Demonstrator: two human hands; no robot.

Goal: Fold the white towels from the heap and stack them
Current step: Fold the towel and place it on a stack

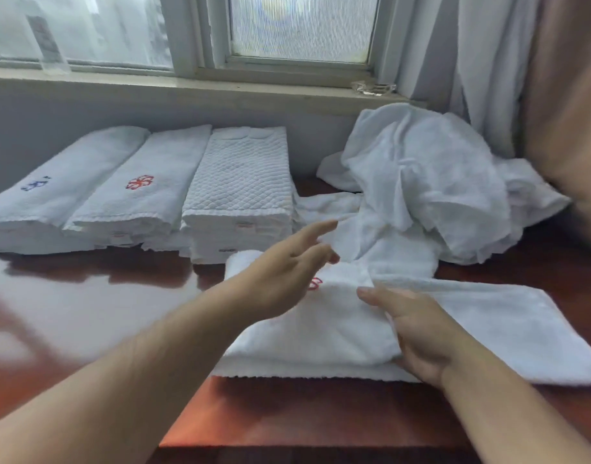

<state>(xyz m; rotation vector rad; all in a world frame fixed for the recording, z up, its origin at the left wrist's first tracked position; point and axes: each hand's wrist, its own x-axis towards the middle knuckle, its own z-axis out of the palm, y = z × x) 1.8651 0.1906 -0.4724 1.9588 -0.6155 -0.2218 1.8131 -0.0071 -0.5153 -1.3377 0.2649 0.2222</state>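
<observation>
Desk (86,313) surface was dark red wood. At its far right edge we saw the heap (431,182) of unfolded white towels, clearly work left. Along the far left edge sat three stacks (146,195) of folded towels, the finished share. At the near right lay the half-folded towel (320,329). Over it, our left hand (287,276) hovered open, gripping nothing; our right hand (418,329) pressed flat on the fold, fingers loose, the two hands apart.

table (86,296): glossy red-brown | window (300,28): frosted | curtain (488,61): right | sill (186,83): pale
</observation>
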